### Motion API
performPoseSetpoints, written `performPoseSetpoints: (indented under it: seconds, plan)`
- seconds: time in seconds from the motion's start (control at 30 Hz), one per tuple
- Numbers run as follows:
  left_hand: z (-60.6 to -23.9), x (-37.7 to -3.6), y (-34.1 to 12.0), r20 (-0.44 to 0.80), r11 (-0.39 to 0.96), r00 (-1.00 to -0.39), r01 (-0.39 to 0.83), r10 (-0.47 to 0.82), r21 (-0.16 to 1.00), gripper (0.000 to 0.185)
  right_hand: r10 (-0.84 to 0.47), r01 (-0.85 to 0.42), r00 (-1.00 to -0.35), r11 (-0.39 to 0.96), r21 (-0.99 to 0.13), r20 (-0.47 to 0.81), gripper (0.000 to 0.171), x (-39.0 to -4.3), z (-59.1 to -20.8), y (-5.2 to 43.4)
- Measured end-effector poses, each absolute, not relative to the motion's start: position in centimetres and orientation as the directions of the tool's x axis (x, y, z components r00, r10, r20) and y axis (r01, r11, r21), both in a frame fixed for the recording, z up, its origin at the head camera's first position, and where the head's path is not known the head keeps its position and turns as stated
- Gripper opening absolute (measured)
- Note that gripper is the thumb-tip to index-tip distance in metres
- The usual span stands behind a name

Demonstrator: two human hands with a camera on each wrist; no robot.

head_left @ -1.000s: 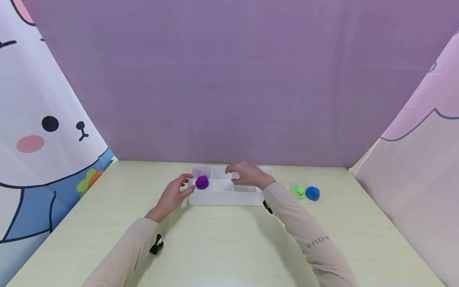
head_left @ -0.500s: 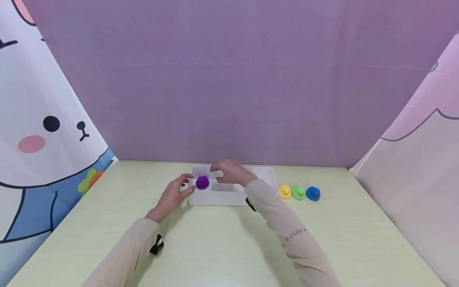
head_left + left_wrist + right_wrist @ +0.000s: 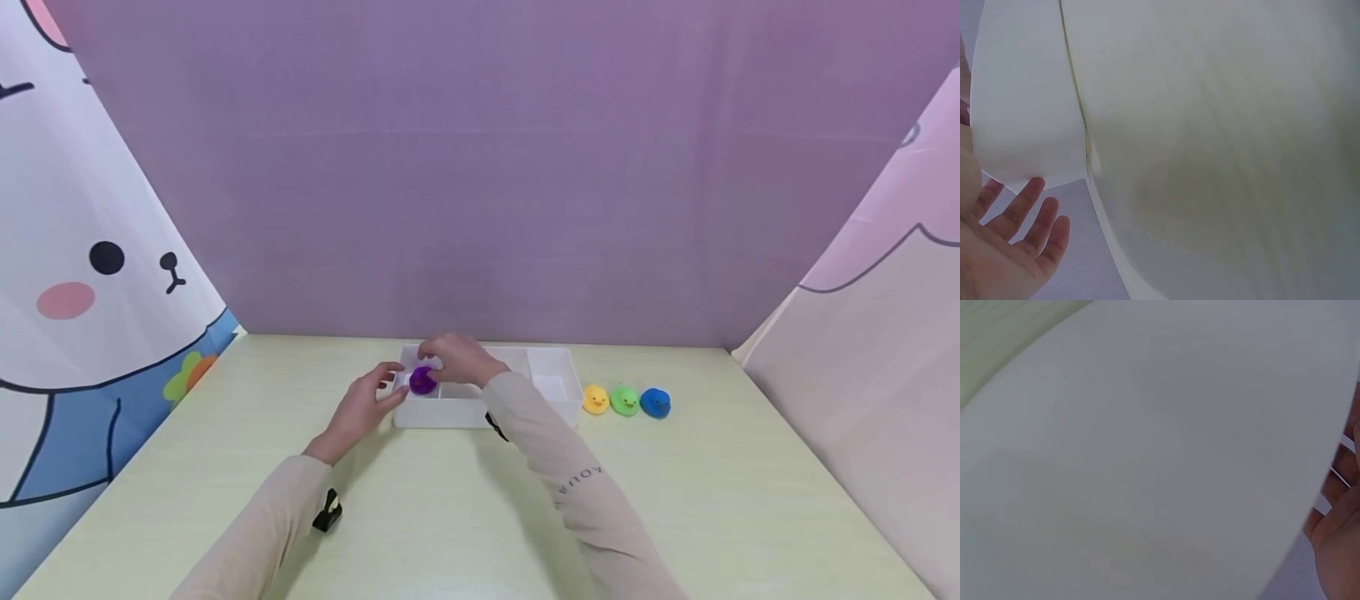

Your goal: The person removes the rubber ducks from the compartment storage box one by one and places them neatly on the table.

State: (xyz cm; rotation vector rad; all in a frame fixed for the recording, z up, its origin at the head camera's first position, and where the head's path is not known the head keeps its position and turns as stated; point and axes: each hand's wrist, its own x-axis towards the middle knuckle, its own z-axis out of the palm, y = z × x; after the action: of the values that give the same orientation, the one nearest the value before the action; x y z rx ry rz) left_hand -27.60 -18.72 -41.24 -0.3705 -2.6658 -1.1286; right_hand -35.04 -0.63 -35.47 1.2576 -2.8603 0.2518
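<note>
In the head view a white divided box (image 3: 465, 415) stands on the table, with a purple rubber duck (image 3: 422, 382) in its leftmost compartment. My left hand (image 3: 366, 410) is at the box's left end, fingers and thumb spread apart by the rim; the left wrist view shows its loosely bent fingers (image 3: 1041, 228) beside the white wall. Over the left part of the box is my right hand (image 3: 459, 360), thumb and fingers apart, the thumb close to the duck. Whether it touches the duck I cannot tell. White box wall (image 3: 1147, 456) fills most of the right wrist view.
Right of the box, yellow (image 3: 596, 400), green (image 3: 625, 401) and blue rubber ducks (image 3: 656, 403) sit in a row on the pale table (image 3: 450, 517). A purple cloth (image 3: 480, 167) hangs behind it, with printed cloths at both sides.
My right hand has moved left across the box to the purple duck's compartment, uncovering the yellow duck and the right compartments. My left hand has stayed at the box's left end.
</note>
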Motion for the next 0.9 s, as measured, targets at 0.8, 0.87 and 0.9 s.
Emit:
performPoseSetpoints:
  seconds: [0.8,0.87,0.9]
  plan:
    - [-41.3,-27.7,-18.9,0.297,0.673,-0.945,0.311,0.141,0.671,0.04,-0.703,-0.7,-0.71,0.711,-0.065,-0.042,0.027,-36.0,-36.7,-3.1]
    - [-41.3,-27.7,-18.8,0.294,0.672,-0.946,0.309,0.141,0.673,0.04,-0.701,-0.698,-0.712,0.714,-0.056,-0.045,0.027,-35.9,-36.7,-3.1]
    - [-41.4,-27.7,-18.8,0.294,0.672,-0.945,0.309,0.141,0.673,0.04,-0.699,-0.698,-0.713,0.715,-0.052,-0.048,0.027,-35.9,-36.7,-3.1]
